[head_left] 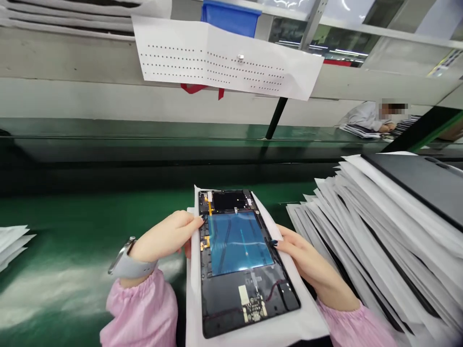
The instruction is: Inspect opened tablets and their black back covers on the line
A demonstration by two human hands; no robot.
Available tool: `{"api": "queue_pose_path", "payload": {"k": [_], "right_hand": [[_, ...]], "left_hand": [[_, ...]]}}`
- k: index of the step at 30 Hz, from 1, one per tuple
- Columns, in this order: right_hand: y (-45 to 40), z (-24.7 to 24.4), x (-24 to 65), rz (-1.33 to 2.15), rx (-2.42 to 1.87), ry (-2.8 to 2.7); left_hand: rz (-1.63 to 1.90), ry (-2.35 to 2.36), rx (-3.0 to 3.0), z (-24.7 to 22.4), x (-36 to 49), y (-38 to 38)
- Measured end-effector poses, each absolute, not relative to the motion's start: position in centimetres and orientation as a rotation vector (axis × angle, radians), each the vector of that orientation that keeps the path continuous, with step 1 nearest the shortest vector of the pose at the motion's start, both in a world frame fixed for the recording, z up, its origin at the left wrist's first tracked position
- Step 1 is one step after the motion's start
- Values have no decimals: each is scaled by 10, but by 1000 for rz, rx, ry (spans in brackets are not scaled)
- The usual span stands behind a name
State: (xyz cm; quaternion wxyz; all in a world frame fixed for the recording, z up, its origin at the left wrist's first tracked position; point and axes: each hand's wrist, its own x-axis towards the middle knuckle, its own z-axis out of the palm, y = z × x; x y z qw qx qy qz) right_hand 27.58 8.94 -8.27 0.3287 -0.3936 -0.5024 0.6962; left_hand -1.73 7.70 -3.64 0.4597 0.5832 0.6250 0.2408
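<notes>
Between my hands lies an opened tablet [231, 294], its inside facing up, with a blue film [237, 243] over the middle and a small circuit board near the close end. White wrapping paper [307, 318] lies beneath it and sticks out at the sides. My left hand [177, 231] grips the tablet's left edge, thumb on top and fingers below. On the opposite edge, my right hand [296, 248] holds it the same way, the fingers partly hidden under the paper.
A tall stack of paper-wrapped panels [390, 236] rises close on my right, a dark panel [415, 178] on top. White paper [14, 243] lies at far left on the green table [90, 212]. A printed sheet [231, 60] hangs ahead. Another person [365, 115] sits at back right.
</notes>
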Motion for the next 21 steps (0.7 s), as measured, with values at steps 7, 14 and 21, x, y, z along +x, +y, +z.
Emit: {"api": "queue_pose_path", "payload": {"k": [7,14,21], "right_hand": [[86,-98,273,1711,-1122,-1531],[84,-107,277,1676,-1271,-1561],[84,-114,281,1665,-1371,-1749]], "left_hand": [[368,1596,1522,-46,-23,83],[295,1593,1537,-52,-29,87],[255,1547,1507,-53,-33,89]]}}
